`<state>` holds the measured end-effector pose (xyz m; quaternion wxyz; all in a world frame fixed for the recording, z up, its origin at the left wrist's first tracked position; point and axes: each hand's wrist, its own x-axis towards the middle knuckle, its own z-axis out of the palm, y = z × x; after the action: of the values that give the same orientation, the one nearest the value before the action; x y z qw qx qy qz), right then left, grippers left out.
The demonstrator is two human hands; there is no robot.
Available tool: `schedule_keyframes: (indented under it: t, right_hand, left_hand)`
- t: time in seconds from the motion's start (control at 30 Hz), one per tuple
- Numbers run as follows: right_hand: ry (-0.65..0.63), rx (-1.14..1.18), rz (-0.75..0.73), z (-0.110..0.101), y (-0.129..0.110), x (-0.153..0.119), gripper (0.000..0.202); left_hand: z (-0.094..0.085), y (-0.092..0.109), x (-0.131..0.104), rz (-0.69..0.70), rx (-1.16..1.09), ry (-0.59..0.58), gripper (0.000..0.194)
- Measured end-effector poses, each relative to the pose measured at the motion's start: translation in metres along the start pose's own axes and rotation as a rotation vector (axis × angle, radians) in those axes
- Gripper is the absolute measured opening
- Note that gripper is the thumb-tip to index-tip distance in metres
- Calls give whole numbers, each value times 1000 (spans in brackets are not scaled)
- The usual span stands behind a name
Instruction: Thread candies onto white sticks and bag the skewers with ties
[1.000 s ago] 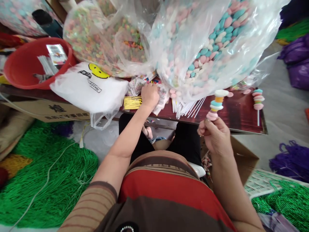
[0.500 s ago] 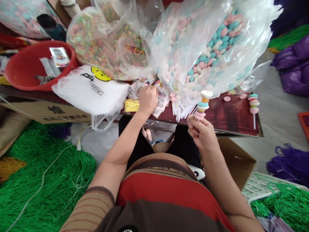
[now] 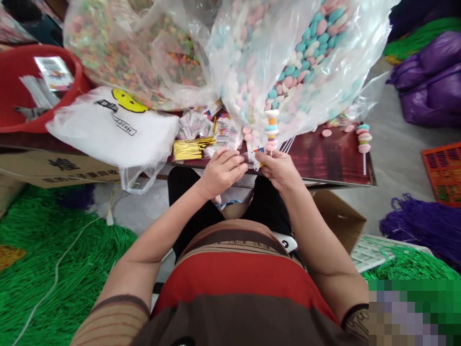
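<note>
My right hand (image 3: pixel 281 169) pinches the stick of an upright candy skewer (image 3: pixel 271 130) stacked with white, orange, blue and pink pieces. Between my two hands is a small clear printed packet (image 3: pixel 258 151). The curled fingers of my left hand (image 3: pixel 225 170) are at the packet's left edge, and my right fingertips touch its other side. Left of them lie yellow twist ties (image 3: pixel 188 149) and a pile of printed packets (image 3: pixel 226 132). White sticks (image 3: pixel 287 145) lie partly behind my right hand. A second candy skewer (image 3: pixel 364 138) rests at the table's right end.
Large clear bags of candies (image 3: pixel 306 62) stand along the back of the dark red table (image 3: pixel 324 161). A white smiley bag (image 3: pixel 118 139) and a red basin (image 3: pixel 77 77) are at the left. An open carton (image 3: pixel 338 216) stands below the table's right side.
My left hand has come away from the packet pile toward my right hand, with a small packet now between them. The held skewer has moved left and the view has shifted.
</note>
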<state>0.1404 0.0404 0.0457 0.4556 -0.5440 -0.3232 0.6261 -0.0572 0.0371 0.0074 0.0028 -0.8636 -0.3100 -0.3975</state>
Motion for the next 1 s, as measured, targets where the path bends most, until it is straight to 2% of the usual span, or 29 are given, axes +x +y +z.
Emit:
schedule_keyframes:
  t: [0.03, 0.1, 0.2, 0.27, 0.33, 0.43, 0.57, 0.63, 0.77, 0.9, 1.0]
  right_hand:
    - [17, 1, -32, -1, 1, -3, 54]
    - [49, 12, -113, -2, 2, -9, 51]
    - [85, 22, -217, -3, 5, -15, 53]
    - [106, 21, -260, -3, 6, -17, 57]
    - [127, 6, -295, -2, 8, -18, 59]
    - [152, -15, -350, 0, 12, -18, 59]
    - [176, -18, -353, 2, 18, -20, 58]
    - [208, -51, -347, 0, 22, -21, 60]
    - [279, -154, -335, -1, 27, -21, 63]
    - [211, -210, -311, 1, 25, -25, 60]
    - [129, -262, -323, -5, 16, -32, 49]
  left_hand:
    - [-1, 3, 1, -118, -64, 2, 15]
    - [-5, 11, 6, -430, -255, 19, 34]
    - [-11, 27, 15, -906, -685, -19, 62]
    - [-17, 37, 21, -1111, -964, -121, 61]
    - [-21, 42, 25, -1220, -1119, -175, 52]
    - [-25, 42, 26, -1280, -1136, -106, 51]
    - [-20, 39, 22, -1206, -990, 9, 52]
    - [-18, 39, 21, -1181, -943, 20, 51]
    - [-13, 43, 21, -1207, -1116, 26, 42]
    - [-6, 43, 19, -1246, -1205, 186, 44]
    - [-6, 38, 17, -1302, -1262, 290, 46]
